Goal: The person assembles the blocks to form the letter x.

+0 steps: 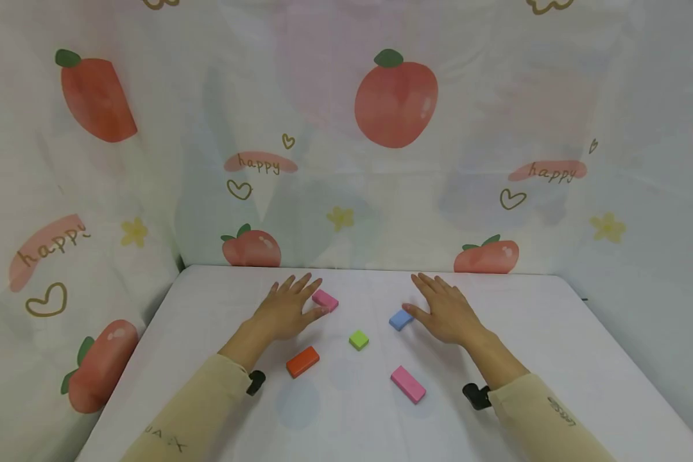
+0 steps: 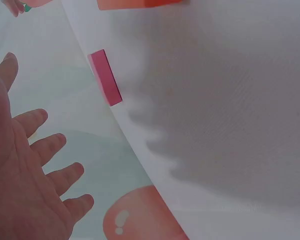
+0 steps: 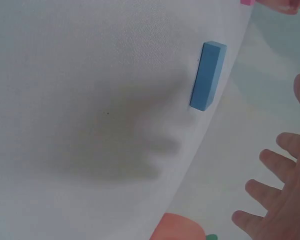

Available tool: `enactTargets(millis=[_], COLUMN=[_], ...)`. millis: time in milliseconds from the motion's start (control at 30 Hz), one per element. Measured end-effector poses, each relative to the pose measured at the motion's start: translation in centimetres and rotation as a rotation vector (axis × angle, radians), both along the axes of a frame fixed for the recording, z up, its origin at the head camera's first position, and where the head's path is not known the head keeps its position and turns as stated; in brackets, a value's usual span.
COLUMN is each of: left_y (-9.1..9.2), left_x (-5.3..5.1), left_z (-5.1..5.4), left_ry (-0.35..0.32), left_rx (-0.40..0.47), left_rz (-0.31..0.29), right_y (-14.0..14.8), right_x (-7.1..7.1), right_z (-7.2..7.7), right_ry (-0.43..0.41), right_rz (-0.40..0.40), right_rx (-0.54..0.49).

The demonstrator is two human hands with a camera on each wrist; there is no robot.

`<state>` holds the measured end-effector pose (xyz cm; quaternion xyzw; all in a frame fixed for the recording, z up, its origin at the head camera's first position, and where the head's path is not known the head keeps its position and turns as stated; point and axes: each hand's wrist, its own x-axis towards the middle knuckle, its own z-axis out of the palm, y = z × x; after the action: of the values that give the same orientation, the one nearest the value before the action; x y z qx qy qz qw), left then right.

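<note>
Both hands hover above a white table with fingers spread and nothing held. The left hand (image 1: 287, 310) is nearest a pink block (image 1: 326, 299), which its thumb and forefinger partly overlap in the head view. In the left wrist view that pink block (image 2: 106, 78) lies apart from the fingers. The right hand (image 1: 446, 311) is nearest a blue block (image 1: 400, 319), whose right end is hidden behind the thumb. The right wrist view shows the blue block (image 3: 208, 76) whole, clear of the fingers. Between the hands lies a small green block (image 1: 359, 340).
Closer to the wearer lie an orange block (image 1: 303, 362) on the left and a second pink block (image 1: 408, 384) on the right. The white tabletop (image 1: 346, 423) ends at a printed curtain (image 1: 346, 179) behind it. Black straps or devices sit at both wrists.
</note>
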<state>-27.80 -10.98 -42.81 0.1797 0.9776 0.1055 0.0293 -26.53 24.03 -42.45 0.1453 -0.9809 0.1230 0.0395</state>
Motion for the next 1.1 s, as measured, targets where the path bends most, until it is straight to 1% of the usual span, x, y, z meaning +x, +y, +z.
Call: enactTargets(millis=[233, 433, 667, 833, 1100], left_y=[0.2, 0.4, 0.6, 0.7, 0.8], left_x=[0.1, 0.5, 0.8, 0.8, 1.0], left_z=[-0.2, -0.2, -0.6, -0.8, -1.0], left_ry=[0.008, 0.009, 0.017, 0.017, 0.014], left_rx=[-0.017, -0.011, 0.004, -0.002, 0.016], left_rz=[-0.003, -0.017, -0.056, -0.055, -0.050], right_y=[-0.1, -0.2, 0.2, 0.4, 0.6], right_x=[0.2, 0.5, 1.1, 1.3, 1.6], right_z=[-0.1, -0.1, -0.5, -0.7, -1.1], right_ry=[0.006, 0.006, 0.006, 0.008, 0.012], right_rz=[0.005, 0.011, 0.015, 0.015, 0.018], right_rx=[-0.005, -0.018, -0.019, -0.023, -0.034])
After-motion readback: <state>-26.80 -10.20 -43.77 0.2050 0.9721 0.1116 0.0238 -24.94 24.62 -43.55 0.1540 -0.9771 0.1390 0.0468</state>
